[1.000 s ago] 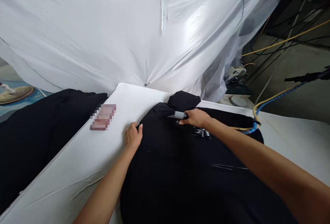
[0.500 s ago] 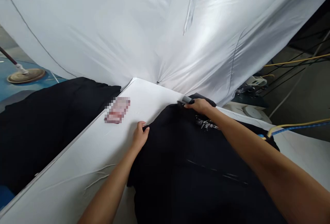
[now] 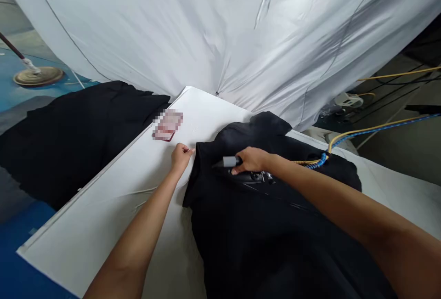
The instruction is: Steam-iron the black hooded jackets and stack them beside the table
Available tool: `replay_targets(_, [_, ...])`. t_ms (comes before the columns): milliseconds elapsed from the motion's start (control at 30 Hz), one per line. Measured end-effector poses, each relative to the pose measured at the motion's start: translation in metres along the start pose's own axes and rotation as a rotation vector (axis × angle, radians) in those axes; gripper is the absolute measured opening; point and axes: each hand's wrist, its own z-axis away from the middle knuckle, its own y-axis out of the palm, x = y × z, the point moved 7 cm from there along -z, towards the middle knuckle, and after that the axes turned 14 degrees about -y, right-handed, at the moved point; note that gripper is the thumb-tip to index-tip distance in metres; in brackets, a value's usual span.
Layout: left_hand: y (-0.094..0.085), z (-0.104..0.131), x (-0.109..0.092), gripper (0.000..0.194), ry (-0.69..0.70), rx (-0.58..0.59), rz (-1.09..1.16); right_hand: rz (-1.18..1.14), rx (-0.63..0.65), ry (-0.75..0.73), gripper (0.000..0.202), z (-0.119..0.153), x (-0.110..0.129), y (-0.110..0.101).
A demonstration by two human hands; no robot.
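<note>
A black garment (image 3: 248,239) lies over the white board in front of me, its far part folded up in a soft heap. My right hand (image 3: 253,159) is closed around the handle of a steam iron (image 3: 231,161) with a grey front on the grip. The iron's dark soleplate rests on the cloth and is partly hidden by the hand. At the garment's left corner, my left hand (image 3: 182,157) is closed in a pinch, fingertips at the cloth edge. How much fabric lies between them is hard to see.
A phone-like item (image 3: 168,125), blurred out, lies on the white board (image 3: 203,106). More black cloth (image 3: 86,138) is piled to the left. Blue and yellow lines (image 3: 372,129) run from the iron to the right. A white sheet (image 3: 165,37) hangs behind; a round stand base (image 3: 38,76) is at far left.
My right hand has brought the iron from the garment's far edge nearer to me and leftward. My left fingers have drawn together at the corner. The view has shifted a little.
</note>
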Motion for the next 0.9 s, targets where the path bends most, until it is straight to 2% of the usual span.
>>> replay_targets(33, [-0.004,0.008,0.006,0.020,-0.008,0.022,-0.047,-0.009,0.054,-0.018,0.061,0.011,0.004,0.013])
replay_targets(100, [-0.006,0.027,0.017,0.027,-0.033,0.158,-0.142,-0.029,0.071,0.011,0.061,0.031,0.004,0.031])
replay_targets(233, [0.002,0.071,0.031,0.029,-0.078,0.530,-0.268,-0.073,-0.104,0.146,0.062,0.053,-0.009,0.041])
replay_targets(300, [0.004,0.084,0.034,0.025,-0.112,0.643,-0.275,-0.083,-0.125,0.140,0.061,0.055,-0.009,0.045])
replay_targets(333, [0.004,0.086,0.034,0.024,-0.136,0.661,-0.260,-0.081,-0.118,0.124,0.061,0.054,-0.006,0.046])
replay_targets(500, [0.001,0.073,0.034,0.016,-0.194,0.558,-0.150,-0.086,-0.048,0.028,0.058,0.055,0.009,0.058])
replay_targets(600, [0.002,0.067,0.036,0.013,-0.184,0.509,-0.158,-0.089,0.045,-0.048,0.055,0.076,0.015,0.077])
replay_targets(733, [0.004,0.068,0.037,0.013,-0.167,0.457,-0.192,0.016,0.170,-0.112,0.049,0.135,0.016,0.122])
replay_targets(900, [0.001,0.069,0.034,0.018,-0.124,0.301,-0.334,0.016,0.222,-0.018,0.041,0.228,0.003,0.188])
